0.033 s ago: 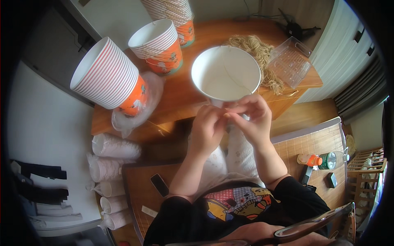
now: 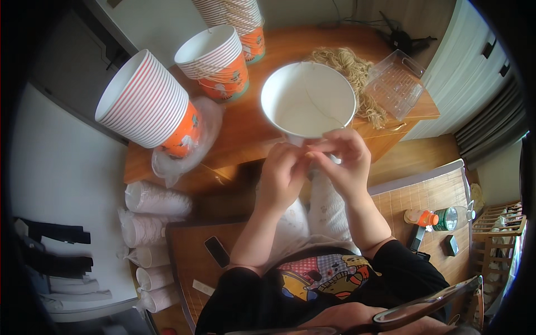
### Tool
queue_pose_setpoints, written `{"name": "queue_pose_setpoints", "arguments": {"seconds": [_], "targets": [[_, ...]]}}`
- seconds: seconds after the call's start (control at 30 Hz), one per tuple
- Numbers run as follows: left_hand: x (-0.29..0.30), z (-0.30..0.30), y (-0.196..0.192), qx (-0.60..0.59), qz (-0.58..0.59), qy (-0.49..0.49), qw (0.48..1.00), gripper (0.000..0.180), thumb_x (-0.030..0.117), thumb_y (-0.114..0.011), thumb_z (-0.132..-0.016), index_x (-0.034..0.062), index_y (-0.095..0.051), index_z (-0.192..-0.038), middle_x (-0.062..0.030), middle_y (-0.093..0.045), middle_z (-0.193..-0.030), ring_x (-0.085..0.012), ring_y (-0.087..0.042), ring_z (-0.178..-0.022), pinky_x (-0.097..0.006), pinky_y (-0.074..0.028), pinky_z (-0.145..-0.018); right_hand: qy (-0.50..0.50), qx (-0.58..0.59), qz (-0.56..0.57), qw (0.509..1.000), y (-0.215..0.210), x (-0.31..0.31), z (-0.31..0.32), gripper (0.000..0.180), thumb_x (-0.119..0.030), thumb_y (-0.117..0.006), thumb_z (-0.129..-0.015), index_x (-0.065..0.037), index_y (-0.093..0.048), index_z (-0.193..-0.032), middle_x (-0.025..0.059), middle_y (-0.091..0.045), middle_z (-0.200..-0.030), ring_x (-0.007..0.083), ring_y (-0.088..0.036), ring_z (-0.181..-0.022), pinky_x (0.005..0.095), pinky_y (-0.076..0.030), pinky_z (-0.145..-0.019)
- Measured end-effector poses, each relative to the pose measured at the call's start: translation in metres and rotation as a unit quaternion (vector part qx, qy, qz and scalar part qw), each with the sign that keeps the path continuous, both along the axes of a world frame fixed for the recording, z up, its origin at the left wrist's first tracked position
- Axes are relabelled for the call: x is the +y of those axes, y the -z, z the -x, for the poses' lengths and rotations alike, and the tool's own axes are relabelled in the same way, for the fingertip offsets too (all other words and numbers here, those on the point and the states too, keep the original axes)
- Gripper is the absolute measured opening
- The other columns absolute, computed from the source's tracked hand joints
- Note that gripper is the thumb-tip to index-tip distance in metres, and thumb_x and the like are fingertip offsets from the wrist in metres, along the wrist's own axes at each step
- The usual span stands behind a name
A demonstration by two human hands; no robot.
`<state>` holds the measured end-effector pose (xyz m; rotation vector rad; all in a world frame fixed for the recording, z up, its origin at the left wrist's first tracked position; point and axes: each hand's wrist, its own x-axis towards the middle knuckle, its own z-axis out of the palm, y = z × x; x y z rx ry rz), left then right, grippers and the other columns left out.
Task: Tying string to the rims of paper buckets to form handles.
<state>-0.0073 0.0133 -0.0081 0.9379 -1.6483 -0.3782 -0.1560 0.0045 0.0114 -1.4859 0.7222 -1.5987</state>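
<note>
A large white paper bucket [image 2: 285, 114] stands at the table's front edge, its open mouth tilted toward me. Inside it a thin tan string [image 2: 317, 106] hangs from the far rim and runs to the near right rim, beside my right fingers. Just below that rim, my left hand [image 2: 283, 176] and my right hand [image 2: 347, 162] meet, thumbs and fingertips pinched together. The string seems to pass into my right hand's pinch. What lies between my left fingertips is too small and hidden to make out.
Behind the bucket lie a bundle of tan strings [image 2: 349, 70] and a clear plastic tray [image 2: 396, 84]. Stacked orange-and-white buckets [image 2: 151, 106] stand at the left, and another stack with strings [image 2: 215, 64] behind. Wrapped white stacks [image 2: 159, 229], a phone [image 2: 216, 252] and bottles [image 2: 445, 219] are nearer me.
</note>
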Motion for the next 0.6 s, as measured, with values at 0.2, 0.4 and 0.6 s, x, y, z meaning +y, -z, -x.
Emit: {"name": "queue_pose_setpoints", "arguments": {"seconds": [0.2,0.4,0.6], "targets": [[0.002,-0.003,-0.002,0.098,-0.099,0.025,0.990,0.010,0.004,-0.058,-0.094,-0.0021,-0.062,-0.086,-0.0030,-0.060,-0.079,-0.0064,-0.053,-0.070,-0.021,-0.040,-0.062,0.281,0.273,0.260,0.883,-0.017,-0.006,0.004,0.042,-0.007,-0.080,-0.069,-0.013,-0.068,-0.108,0.0008,-0.071,-0.105,0.0224,-0.059,-0.092,0.0337,-0.042,-0.082],[0.003,-0.004,0.002,0.192,-0.151,0.047,0.969,0.013,0.005,-0.056,-0.095,-0.0029,-0.062,-0.087,-0.0025,-0.061,-0.080,-0.0054,-0.053,-0.071,-0.020,-0.041,-0.064,0.224,0.366,0.256,0.866,-0.029,-0.009,0.006,0.032,-0.014,-0.076,-0.073,-0.017,-0.070,-0.104,-0.0047,-0.070,-0.096,0.0215,-0.059,-0.099,0.0392,-0.033,-0.092],[0.007,-0.008,0.007,0.184,-0.148,0.053,0.970,0.008,0.003,-0.059,-0.089,-0.0011,-0.062,-0.082,-0.0031,-0.059,-0.078,-0.0092,-0.054,-0.069,-0.023,-0.043,-0.064,0.160,0.378,0.267,0.872,-0.032,-0.013,0.008,0.028,-0.010,-0.075,-0.072,-0.018,-0.070,-0.099,-0.0044,-0.066,-0.082,0.0181,-0.059,-0.097,0.0395,-0.033,-0.090]]}}
